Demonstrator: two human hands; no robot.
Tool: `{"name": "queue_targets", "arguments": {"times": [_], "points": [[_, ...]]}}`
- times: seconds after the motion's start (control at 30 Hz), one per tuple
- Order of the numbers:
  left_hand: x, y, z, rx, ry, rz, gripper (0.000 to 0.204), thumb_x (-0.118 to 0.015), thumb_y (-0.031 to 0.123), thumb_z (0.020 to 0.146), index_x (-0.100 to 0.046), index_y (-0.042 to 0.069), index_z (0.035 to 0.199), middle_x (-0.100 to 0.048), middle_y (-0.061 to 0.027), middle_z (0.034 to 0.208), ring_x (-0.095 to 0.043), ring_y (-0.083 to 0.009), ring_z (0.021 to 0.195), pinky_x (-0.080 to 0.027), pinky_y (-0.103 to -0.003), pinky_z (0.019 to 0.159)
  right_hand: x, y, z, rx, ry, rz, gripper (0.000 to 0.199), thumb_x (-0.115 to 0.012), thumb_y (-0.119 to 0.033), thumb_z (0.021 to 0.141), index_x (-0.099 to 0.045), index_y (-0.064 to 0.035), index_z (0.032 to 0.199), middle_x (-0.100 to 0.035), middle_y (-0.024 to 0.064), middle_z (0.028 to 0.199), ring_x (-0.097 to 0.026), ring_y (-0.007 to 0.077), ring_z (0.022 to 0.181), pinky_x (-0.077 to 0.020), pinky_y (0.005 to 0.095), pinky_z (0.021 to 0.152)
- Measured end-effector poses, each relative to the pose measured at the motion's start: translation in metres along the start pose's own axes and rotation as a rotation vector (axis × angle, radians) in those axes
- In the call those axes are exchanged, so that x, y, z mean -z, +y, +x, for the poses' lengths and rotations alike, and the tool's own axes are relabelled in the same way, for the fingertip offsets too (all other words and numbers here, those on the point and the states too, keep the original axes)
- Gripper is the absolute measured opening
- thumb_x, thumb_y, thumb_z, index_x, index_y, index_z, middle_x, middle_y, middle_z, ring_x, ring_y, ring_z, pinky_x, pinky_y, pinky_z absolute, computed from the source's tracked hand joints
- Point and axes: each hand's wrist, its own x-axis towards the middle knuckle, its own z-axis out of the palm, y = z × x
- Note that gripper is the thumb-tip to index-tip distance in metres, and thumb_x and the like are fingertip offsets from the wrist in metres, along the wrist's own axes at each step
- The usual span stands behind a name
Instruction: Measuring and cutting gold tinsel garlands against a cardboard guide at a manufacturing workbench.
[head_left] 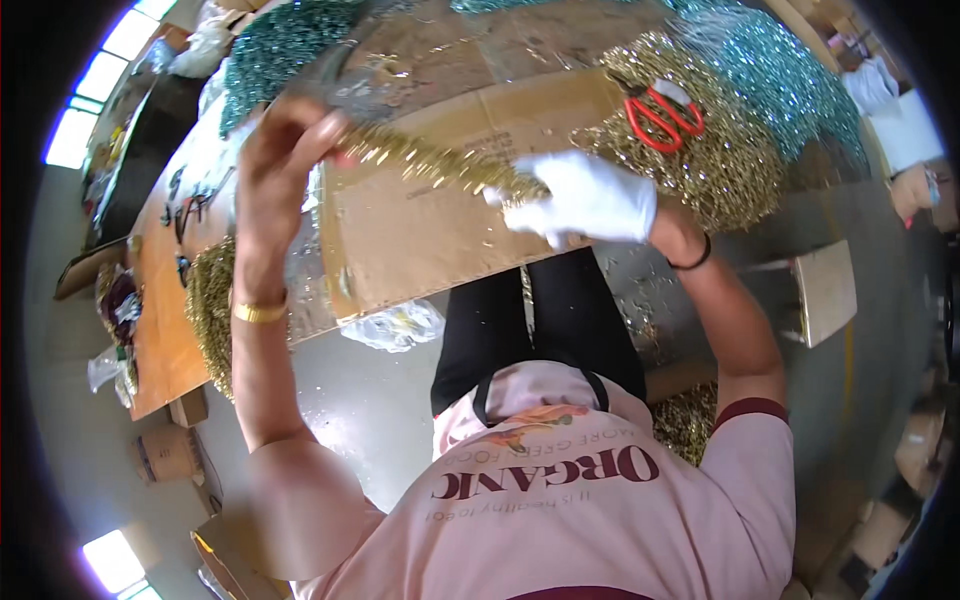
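Gold tinsel garland [440,160] is stretched between the two hands, its long axis running from upper left down to lower right across a flattened sheet of cardboard [420,240] that lies on the bench [160,310]. The left hand [285,150] is bare and pinches the upper-left end of the strand, fingers closed around it, a gold bangle [258,312] on the wrist below. The right hand [585,200] wears a white glove and is closed over the lower-right end — so both hands grip the same strand, neither nearer than the other, each at its own end.

Just beyond the right hand sits a big heap of gold garland [720,150], with red-handled scissors [662,113] lying on top of it, near the gloved hand and well apart from the bare one. Behind that heap and along the far edge of the bench lie piles of teal tinsel [790,80] and [280,45]. More gold tinsel [210,300] hangs over the near edge of the bench, left of the bare forearm, and another patch shows on the floor by the right elbow. A crumpled clear plastic bag [395,325] sits just below the cardboard's edge — what it holds I cannot tell. A small cardboard box [165,455] stands on the floor at the lower left.
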Motion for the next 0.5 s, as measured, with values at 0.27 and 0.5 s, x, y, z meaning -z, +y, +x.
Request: {"name": "queue_targets", "arguments": {"times": [0.27,0.5], "points": [[0.045,-0.044,-0.119,0.206,0.105,-0.178,0.015,-0.068,0.009,0.079,-0.056,0.003,0.085,-0.059,-0.0072,0.084,-0.055,-0.0088,0.062,-0.050,-0.019,0.055,-0.038,0.087,-0.076,-0.120,-0.043,-0.248,0.027,-0.060,-0.032,0.083,-0.062,-0.0084,0.097,-0.063,0.0127,0.078,-0.062,0.0300,0.069,-0.0487,0.0357,0.063],[0.016,-0.090,-0.154,0.501,0.136,-0.026,0.018,-0.061,-0.003,0.082,-0.060,0.000,0.100,-0.063,-0.0069,0.086,-0.061,-0.0124,0.076,-0.051,-0.025,0.068,-0.010,0.121,-0.033,0.278,0.425,-0.861,0.017,-0.060,-0.018,0.079,-0.060,-0.0147,0.095,-0.063,0.0052,0.090,-0.061,0.0222,0.081,-0.0500,0.0349,0.072]]}}
